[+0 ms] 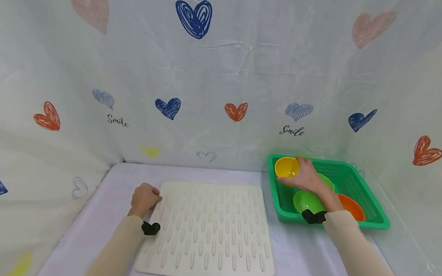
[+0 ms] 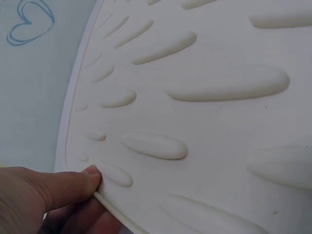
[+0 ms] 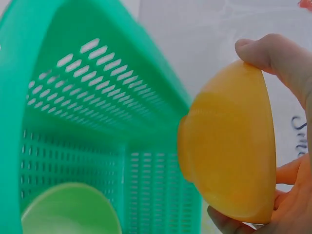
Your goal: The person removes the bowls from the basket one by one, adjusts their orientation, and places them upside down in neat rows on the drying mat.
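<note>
My right hand [image 1: 306, 178] grips a yellow bowl [image 3: 234, 146] by its rim, thumb on one side and fingers on the other. In the head view the bowl overlaps the back left corner of a green basket [image 1: 376, 215]. Close below that hand, green bowls [image 1: 307, 201] and an orange bowl [image 1: 352, 207] lie in the basket. My left hand [image 1: 144, 198] pinches the left edge of a white draining mat [image 1: 208, 229] covered in raised oval ridges. Its thumb presses on top, the other fingers curl beneath the edge.
The mat lies flat on a white-covered table [image 1: 89, 227], its tab toward the front edge. To its right stands the basket with perforated walls. A white curtain [image 1: 224, 71] printed with hearts hangs behind and at both sides.
</note>
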The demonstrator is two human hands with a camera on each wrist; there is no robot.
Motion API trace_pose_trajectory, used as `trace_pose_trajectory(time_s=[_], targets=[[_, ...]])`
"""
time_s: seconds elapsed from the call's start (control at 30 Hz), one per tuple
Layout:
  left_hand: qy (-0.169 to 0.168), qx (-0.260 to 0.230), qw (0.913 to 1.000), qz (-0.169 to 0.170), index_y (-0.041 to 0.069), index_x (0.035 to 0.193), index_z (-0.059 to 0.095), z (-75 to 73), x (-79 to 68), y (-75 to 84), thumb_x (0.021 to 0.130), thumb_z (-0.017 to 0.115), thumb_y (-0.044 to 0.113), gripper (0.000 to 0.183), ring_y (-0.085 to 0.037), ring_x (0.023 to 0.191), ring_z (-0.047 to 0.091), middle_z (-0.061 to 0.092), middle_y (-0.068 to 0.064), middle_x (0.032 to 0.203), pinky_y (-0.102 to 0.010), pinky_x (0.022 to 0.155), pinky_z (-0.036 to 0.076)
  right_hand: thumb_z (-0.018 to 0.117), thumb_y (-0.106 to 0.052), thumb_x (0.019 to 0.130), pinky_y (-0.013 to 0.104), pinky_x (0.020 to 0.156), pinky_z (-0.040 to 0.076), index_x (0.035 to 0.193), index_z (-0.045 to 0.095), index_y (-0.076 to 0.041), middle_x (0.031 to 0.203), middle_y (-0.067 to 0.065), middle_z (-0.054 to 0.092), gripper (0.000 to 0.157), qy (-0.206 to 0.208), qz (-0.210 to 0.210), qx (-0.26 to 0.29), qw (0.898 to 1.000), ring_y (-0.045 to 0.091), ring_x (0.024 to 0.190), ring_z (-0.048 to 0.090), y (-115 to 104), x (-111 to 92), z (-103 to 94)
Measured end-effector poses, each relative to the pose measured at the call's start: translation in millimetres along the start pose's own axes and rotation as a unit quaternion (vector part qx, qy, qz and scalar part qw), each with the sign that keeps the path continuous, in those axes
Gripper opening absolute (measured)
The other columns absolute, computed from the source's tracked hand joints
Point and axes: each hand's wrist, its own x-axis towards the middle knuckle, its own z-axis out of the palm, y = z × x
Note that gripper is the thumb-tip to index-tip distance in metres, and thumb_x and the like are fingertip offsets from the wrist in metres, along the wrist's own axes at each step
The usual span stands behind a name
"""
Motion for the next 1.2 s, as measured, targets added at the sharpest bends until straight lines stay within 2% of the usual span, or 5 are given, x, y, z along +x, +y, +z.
trace_pose_trajectory(time_s=[0.33,0.53,0.8,0.97,1.2], targets=[[-0.001,-0.017,0.9998,-0.011,-0.003,0.108,0.076,1.2,4.2,0.0,0.089,0.076,0.012,0.025,-0.018,0.061,0.066,0.076,-0.019,0.095,-0.032,0.055,0.051,0.077,-0.054,0.083,0.066,0.102,0.048,0.158,0.02,0.012,0.157,0.039,0.025,0.115,0.009,0.011,0.021,1.0,0.052,0.126,0.047,-26.0,-17.5,-1.9],[-0.003,-0.018,0.9996,-0.022,-0.002,0.11,0.076,1.2,3.4,0.8,0.089,0.076,0.013,0.026,-0.018,0.061,0.065,0.076,-0.019,0.099,-0.031,0.055,0.05,0.08,-0.052,0.082,0.067,0.102,0.048,0.158,0.019,0.012,0.159,0.038,0.024,0.116,0.013,0.01,0.038,0.999,0.053,0.129,0.046,-40.7,-27.1,4.4],[-0.017,-0.022,0.9994,-0.022,-0.003,0.116,0.074,4.8,0.8,-2.3,0.092,0.074,0.014,0.029,-0.019,0.066,0.067,0.075,-0.022,0.108,-0.032,0.056,0.052,0.08,-0.053,0.081,0.07,0.105,0.044,0.158,0.026,0.009,0.161,0.033,0.028,0.113,0.079,-0.024,0.046,0.996,0.053,0.14,0.037,-55.7,-42.5,24.5],[-0.012,-0.019,0.9997,-0.01,-0.004,0.115,0.074,3.5,0.4,-2.8,0.092,0.074,0.013,0.029,-0.021,0.069,0.068,0.075,-0.024,0.108,-0.033,0.058,0.054,0.084,-0.051,0.077,0.064,0.1,0.05,0.158,0.03,0.005,0.159,0.028,0.032,0.112,0.099,-0.042,0.062,0.992,0.047,0.134,0.044,-65.4,-49.6,43.4],[-0.014,-0.023,0.9996,-0.012,-0.005,0.114,0.074,2.2,0.0,-2.7,0.092,0.074,0.013,0.029,-0.021,0.07,0.068,0.075,-0.023,0.105,-0.033,0.059,0.054,0.086,-0.048,0.075,0.061,0.095,0.055,0.156,0.035,0.005,0.155,0.027,0.035,0.109,0.102,-0.061,0.083,0.989,0.046,0.123,0.055,-75.9,-56.2,61.1]])
